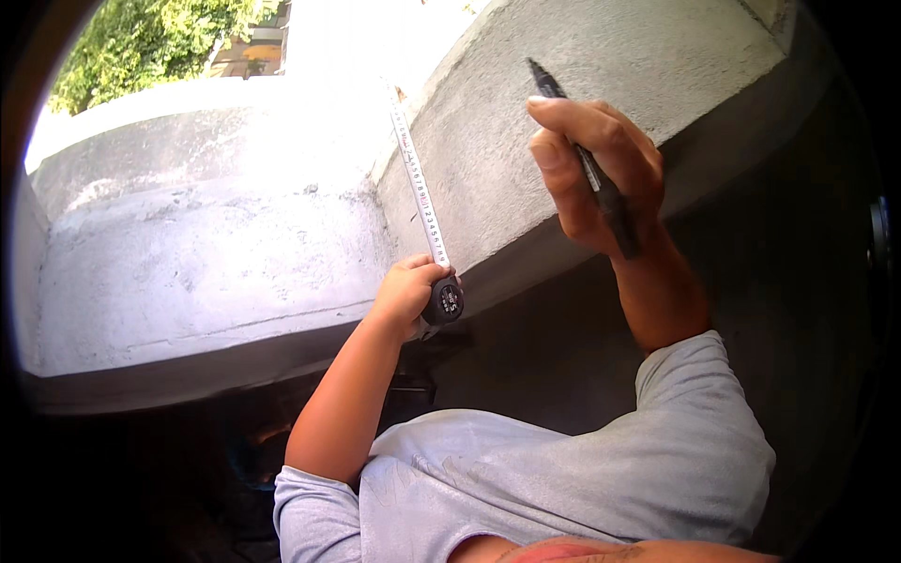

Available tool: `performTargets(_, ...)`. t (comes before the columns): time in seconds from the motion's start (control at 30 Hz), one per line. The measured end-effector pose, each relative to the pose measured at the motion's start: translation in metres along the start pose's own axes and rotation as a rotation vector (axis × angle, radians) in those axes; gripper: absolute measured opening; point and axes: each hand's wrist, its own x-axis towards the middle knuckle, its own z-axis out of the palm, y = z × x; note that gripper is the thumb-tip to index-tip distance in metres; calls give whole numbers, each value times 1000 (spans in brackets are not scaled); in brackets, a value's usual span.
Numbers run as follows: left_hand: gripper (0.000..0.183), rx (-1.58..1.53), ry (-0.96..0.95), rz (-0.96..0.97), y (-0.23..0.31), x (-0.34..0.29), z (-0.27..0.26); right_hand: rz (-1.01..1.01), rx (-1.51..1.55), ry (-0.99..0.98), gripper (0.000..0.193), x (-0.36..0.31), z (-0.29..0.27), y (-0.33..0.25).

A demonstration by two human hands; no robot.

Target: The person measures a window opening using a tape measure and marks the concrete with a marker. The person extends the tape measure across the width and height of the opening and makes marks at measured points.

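My left hand (410, 293) is closed round a black tape measure (445, 302) at the near edge of the concrete sill. Its white blade (417, 183) runs out away from me, along the inner corner where the sill meets the side wall. The far end of the blade is lost in glare. Raised above the wall to the right, my right hand (605, 164) pinches a black marker pen (593, 174). The pen's narrow tip points up and to the left, clear of any surface.
The pale, rough concrete sill (206, 263) spreads out to the left, with a raised ledge (155, 141) behind it. A grey concrete wall (601, 56) rises on the right, its lower edge in shadow. Green foliage (150, 47) shows outside, beyond the opening.
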Motion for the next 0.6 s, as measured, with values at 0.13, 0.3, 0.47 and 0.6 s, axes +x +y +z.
performTargets(0.13,14,-27,-57,50,51,-25,46,-47,-91,113,23,-35,-43,16)
performTargets(0.3,19,12,-240,86,95,-44,120,-124,-5,98,26,-43,-66,27)
performTargets(0.47,28,-155,-470,160,109,-62,181,-99,189,-147,35,-38,-79,18)
performTargets(0.6,31,-24,-466,214,109,-56,186,-86,122,-250,38,-40,-93,17)
